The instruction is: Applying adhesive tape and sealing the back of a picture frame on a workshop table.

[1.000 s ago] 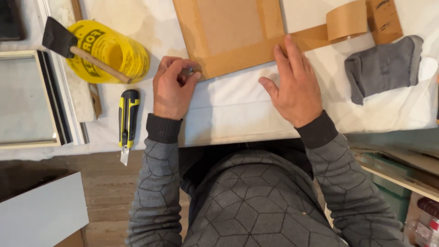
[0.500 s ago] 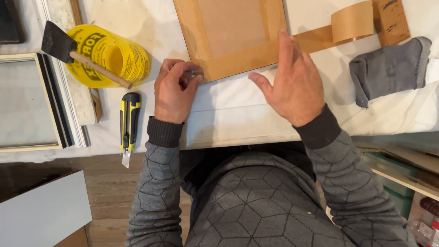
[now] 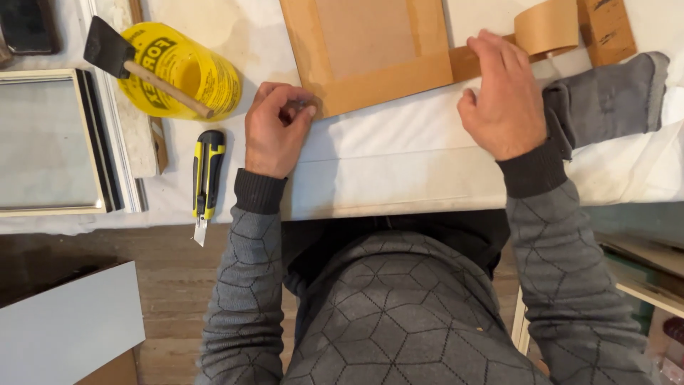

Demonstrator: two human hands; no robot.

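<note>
Yellow tub (image 3: 182,71) holds a foam brush (image 3: 114,51) (handle outward); left hand (image 3: 274,128) pinches the brown frame's (image 3: 370,50) corner, right hand (image 3: 506,100) spread flat on tape strip (image 3: 467,63).

Sleeves (image 3: 249,278): grey knit with a thin dark hexagon line pattern, darker ribbed cuffs.
Frame back (image 3: 367,50): tan brown, bordered by lighter brown paper tape.
Tape strip (image 3: 545,28): plain kraft brown.
Utility knife (image 3: 207,178): yellow and black.
Tub (image 3: 189,71): bright yellow with black markings.
Foam brush (image 3: 107,46): black head, pale wooden handle.
Table cover (image 3: 399,164): off-white, faintly stained.
Cloth (image 3: 613,96): grey.
</note>
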